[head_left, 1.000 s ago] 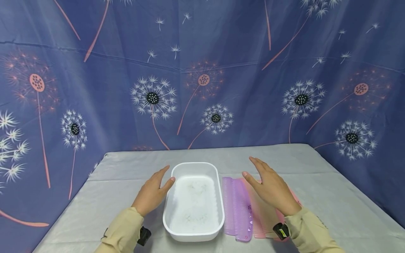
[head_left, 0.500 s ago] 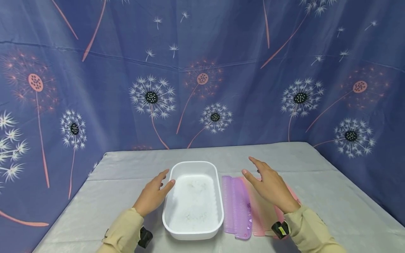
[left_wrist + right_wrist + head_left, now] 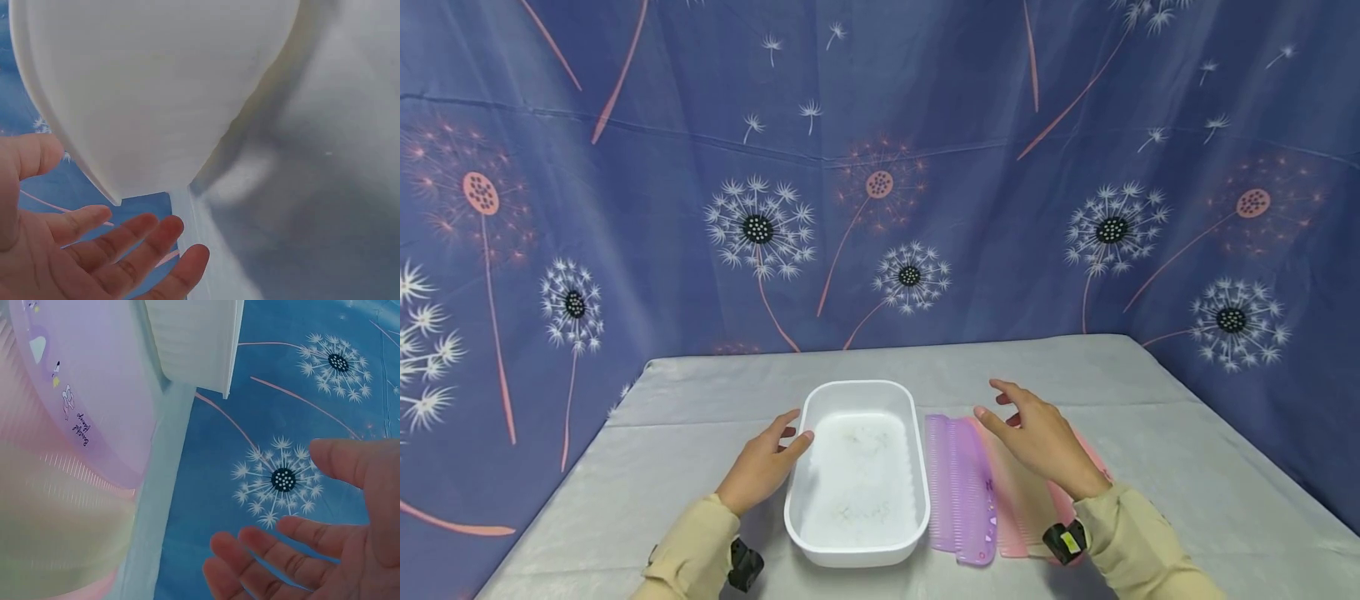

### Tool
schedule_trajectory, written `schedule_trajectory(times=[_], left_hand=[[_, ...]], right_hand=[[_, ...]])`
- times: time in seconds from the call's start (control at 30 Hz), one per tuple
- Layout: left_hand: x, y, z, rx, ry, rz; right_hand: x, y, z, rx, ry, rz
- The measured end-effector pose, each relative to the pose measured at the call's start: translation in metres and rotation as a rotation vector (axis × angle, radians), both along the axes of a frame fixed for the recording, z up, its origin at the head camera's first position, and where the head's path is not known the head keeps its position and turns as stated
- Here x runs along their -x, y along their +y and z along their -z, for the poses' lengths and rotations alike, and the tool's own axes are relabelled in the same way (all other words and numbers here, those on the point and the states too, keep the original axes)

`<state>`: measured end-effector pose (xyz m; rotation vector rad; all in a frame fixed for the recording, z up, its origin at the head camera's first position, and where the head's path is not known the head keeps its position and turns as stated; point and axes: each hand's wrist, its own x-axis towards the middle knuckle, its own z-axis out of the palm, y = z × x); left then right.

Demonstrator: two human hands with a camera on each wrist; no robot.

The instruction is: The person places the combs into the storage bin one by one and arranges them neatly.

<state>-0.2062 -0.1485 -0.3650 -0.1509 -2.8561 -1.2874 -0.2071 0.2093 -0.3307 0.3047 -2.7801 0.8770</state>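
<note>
A white plastic tub (image 3: 857, 557) stands upright on the table, with nothing lying in it. My left hand (image 3: 762, 467) is held at its left side, fingers loosely spread and thumb by the rim; whether it touches cannot be told. On the right, above several wide combs, hovers my right hand (image 3: 1045, 442), its fingers relaxed and holding nothing. The purple comb (image 3: 962, 492) lies nearest the tub. Beside it are a pink comb (image 3: 1013, 533) and a beige comb (image 3: 56, 519), overlapping and partly hidden by the right hand. Printed decoration shows on the purple comb in the right wrist view.
A light grey cloth (image 3: 1210, 492) covers the table. Behind it and along both sides hangs a blue curtain (image 3: 985, 208) with dandelion prints. Black wrist cameras (image 3: 1065, 542) sit under both sleeves.
The fingers of both hands have curled slightly and dropped a little. Tub and combs stay where they were; the head view has shifted marginally.
</note>
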Motion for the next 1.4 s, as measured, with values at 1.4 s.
schedule_trajectory(times=[1.4], left_hand=[[-0.004, -0.001, 0.015, 0.004, -0.025, -0.004]], right_hand=[[0.008, -0.010, 0.024, -0.039, -0.258, 0.021]])
